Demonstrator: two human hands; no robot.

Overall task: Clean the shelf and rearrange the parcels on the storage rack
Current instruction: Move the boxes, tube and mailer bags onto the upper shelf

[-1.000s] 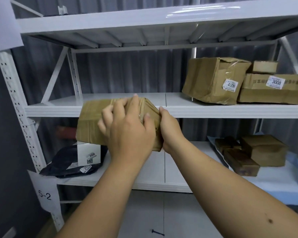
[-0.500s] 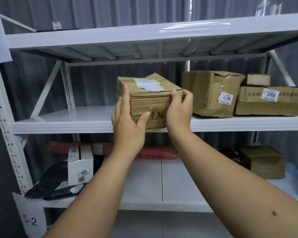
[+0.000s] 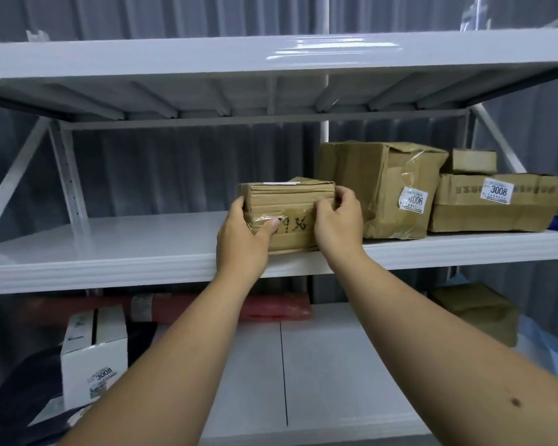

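Parcel (image 3: 285, 217) sits on the middle shelf (image 3: 110, 243), pinched between left hand (image 3: 242, 239) and right hand (image 3: 337, 225), big box (image 3: 374, 188) just right.

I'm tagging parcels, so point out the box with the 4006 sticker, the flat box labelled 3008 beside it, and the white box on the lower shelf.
4006 box (image 3: 361, 188), head view, its creased front face.
flat 3008 box (image 3: 464, 214), head view, front face below the label.
white box (image 3: 94, 358), head view, front face above its sticker.

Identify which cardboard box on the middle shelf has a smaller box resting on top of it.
The flat box labelled 3008 at the far right; a small box sits on it.
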